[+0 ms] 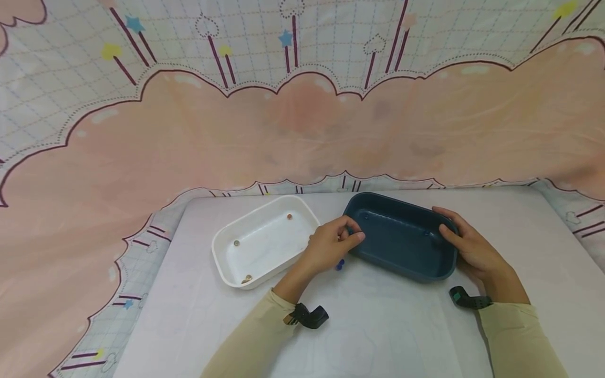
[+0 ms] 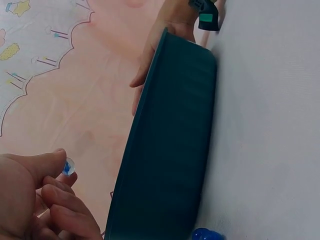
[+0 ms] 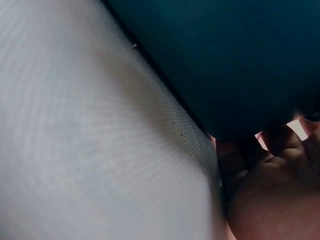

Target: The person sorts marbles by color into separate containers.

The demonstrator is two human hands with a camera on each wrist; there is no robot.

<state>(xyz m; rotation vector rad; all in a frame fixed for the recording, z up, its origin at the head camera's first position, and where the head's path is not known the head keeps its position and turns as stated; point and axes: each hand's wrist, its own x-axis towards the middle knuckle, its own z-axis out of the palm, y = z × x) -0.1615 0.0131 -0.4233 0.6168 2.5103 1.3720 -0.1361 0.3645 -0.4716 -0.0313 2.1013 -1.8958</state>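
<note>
Above the left end of the dark teal tray [image 1: 402, 268], my left hand [image 1: 328, 244] pinches a clear marble with a blue core [image 2: 69, 166] between thumb and fingertip. My right hand [image 1: 477, 252] grips the tray's right end, its thumb over the rim and the fingers along the outer wall. Beneath the left hand, a few small blue marbles [image 1: 339, 265] lie on the table beside the tray; the left wrist view shows some of these blue marbles [image 2: 206, 234] at its bottom edge.
Left of the teal tray stands a white tray [image 1: 219, 260] holding several small brownish and clear marbles [image 1: 247, 279]. Both trays rest on a white-covered table [image 1: 378, 331]. A patterned peach and white cloth [image 1: 302, 136] hangs behind.
</note>
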